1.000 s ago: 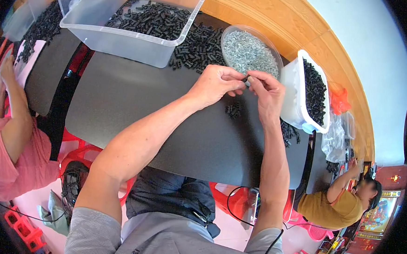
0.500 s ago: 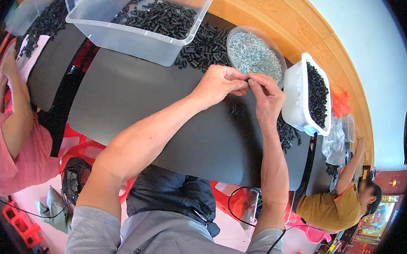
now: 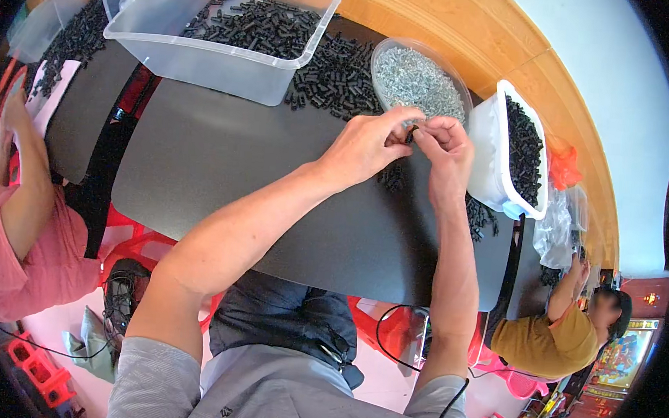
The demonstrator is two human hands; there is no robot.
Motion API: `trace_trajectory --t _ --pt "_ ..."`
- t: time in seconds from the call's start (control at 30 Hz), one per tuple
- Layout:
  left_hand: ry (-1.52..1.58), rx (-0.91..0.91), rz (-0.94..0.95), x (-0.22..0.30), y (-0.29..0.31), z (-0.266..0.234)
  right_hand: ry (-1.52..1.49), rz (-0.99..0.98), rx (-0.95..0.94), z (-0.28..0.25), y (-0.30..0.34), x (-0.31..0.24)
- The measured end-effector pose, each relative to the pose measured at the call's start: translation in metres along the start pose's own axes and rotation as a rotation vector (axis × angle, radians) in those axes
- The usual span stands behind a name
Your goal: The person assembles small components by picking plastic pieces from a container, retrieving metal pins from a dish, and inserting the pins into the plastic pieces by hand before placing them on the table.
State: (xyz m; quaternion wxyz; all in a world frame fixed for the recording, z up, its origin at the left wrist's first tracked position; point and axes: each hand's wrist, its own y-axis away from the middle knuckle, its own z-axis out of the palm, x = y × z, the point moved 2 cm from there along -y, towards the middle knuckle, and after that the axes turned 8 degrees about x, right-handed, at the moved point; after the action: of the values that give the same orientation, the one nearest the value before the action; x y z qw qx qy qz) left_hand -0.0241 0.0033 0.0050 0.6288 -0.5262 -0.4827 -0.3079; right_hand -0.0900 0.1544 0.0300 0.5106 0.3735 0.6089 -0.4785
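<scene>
My left hand (image 3: 369, 146) and my right hand (image 3: 448, 155) meet over the far side of the dark table (image 3: 222, 171). Between their fingertips is a small black plastic piece (image 3: 410, 134), pinched from both sides. Its exact shape is mostly covered by the fingers. Right behind my hands stands a round clear tub (image 3: 374, 72) full of small silvery, see-through pieces. A few black pieces (image 3: 391, 177) lie on the table under my hands, and another loose pile (image 3: 481, 218) lies beside my right wrist.
A large clear bin (image 3: 205, 71) with black pieces stands at the far left, next to a heap of them (image 3: 333, 79). At right is a tilted white bin (image 3: 487, 153) of black pieces. Co-workers in pink (image 3: 33, 259) and mustard (image 3: 544, 344) sit at either side.
My fingers have shifted around the black piece, and my right fingers are more curled. Both hands stay together near the tub. The co-worker at right has moved an arm slightly.
</scene>
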Motion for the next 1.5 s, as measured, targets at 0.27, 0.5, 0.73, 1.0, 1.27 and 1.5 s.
trace_trajectory --t 0.27,0.5,0.73,1.0,1.27,1.5 --pt "-0.239 0.066 0.267 0.003 0.002 -0.004 -0.032 0.076 -0.055 0.000 0.000 -0.006" --pt "-0.295 0.106 0.426 0.006 0.000 -0.003 -0.107 0.111 -0.124 -0.005 -0.001 -0.005" --pt "-0.260 0.123 0.385 0.006 -0.002 -0.013 0.028 0.226 -0.225 -0.004 0.001 -0.010" --pt "-0.273 0.066 0.398 0.014 0.001 -0.011 0.049 0.219 -0.231 -0.002 0.005 -0.008" --pt "-0.283 0.116 0.462 0.016 0.001 -0.007 -0.153 0.283 -0.213 0.000 0.007 -0.004" --pt "-0.282 0.138 0.528 0.011 0.002 -0.008 -0.125 0.234 -0.208 0.001 0.007 0.000"
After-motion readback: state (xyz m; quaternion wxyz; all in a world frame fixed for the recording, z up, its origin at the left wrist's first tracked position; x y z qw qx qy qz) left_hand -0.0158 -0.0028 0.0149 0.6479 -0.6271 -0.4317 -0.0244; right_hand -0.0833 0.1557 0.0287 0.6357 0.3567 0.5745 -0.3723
